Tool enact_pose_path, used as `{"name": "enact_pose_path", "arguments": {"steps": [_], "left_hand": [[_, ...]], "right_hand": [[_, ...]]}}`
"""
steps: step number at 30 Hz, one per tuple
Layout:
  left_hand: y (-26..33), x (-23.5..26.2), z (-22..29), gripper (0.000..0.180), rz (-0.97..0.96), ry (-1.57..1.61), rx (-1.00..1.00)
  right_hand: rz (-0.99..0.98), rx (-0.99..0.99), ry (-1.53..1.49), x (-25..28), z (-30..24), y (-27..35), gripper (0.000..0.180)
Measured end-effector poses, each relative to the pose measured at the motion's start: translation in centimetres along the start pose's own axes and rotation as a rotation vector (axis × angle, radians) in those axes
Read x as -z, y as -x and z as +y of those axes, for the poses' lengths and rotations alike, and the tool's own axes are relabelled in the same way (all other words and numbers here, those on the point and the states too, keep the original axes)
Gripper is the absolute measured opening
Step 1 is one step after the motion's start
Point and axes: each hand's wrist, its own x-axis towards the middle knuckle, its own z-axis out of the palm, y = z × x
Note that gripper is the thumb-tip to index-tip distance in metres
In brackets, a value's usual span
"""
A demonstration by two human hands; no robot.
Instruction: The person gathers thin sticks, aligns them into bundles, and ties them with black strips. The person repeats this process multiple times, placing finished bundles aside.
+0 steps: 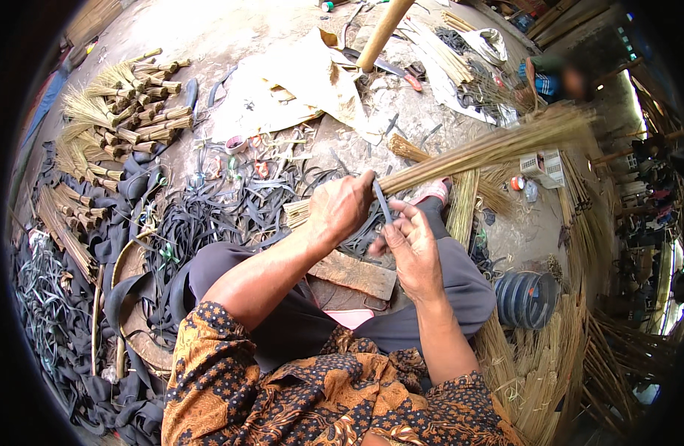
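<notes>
My left hand (pixel 340 208) is closed round a long bundle of thin straw-like stalks (pixel 461 156). The bundle slants up to the right, where its loose feathery end is a little blurred. Its blunt end pokes out on the other side of that hand, over my left knee. A dark rubber strip (pixel 383 202) runs from the bundle, beside my left fist, down to my right hand (pixel 411 249). Thumb and fingers of my right hand pinch the strip, which looks taut. Below my hands a worn wooden board (pixel 355 275) lies between my crossed legs.
Dark rubber strips (pixel 230 201) lie tangled on the left. Several short tied stalk bundles (pixel 145 111) are heaped at the far left. A red-handled knife (pixel 390 67) rests near a slanting pole (pixel 383 33). On the right are a dark ribbed coil (pixel 526 299) and loose stalks (pixel 535 364). Another person (pixel 546 82) sits far right.
</notes>
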Motion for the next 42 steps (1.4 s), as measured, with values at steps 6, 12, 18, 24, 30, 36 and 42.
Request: {"name": "enact_pose_path", "arguments": {"steps": [6,12,18,24,30,36,42], "left_hand": [[-1.2,1.7,0.9,0.028,-0.128,0.010,0.108],[0.2,4.7,2.1,0.028,-0.638,0.578,-0.037],[1.1,3.6,3.5,0.028,-1.234,0.964,-0.050],[0.8,2.3,2.4,0.036,-0.374,0.178,-0.115],[1.2,-0.2,2.0,0.021,-0.194,-0.001,-0.115],[0.9,-0.9,0.5,0.030,-0.103,-0.010,-0.030],[-0.1,-1.2,0.8,0.032,-0.039,-0.074,-0.018]], "right_hand": [[-0.218,-0.130,0.429,4.4,0.7,2.1,0.025],[-0.149,0.044,0.997,8.9,1.8,0.7,0.023],[-0.343,0.765,0.962,8.2,0.4,-3.1,0.021],[-0.250,-0.130,1.058,6.0,-5.5,-1.5,0.028],[-0.123,0.003,0.935,1.8,-3.8,-6.0,0.033],[-0.137,-0.096,0.340,1.4,-1.3,-3.9,0.029],[-0.084,-0.196,0.237,2.2,1.2,-0.9,0.022]]}}
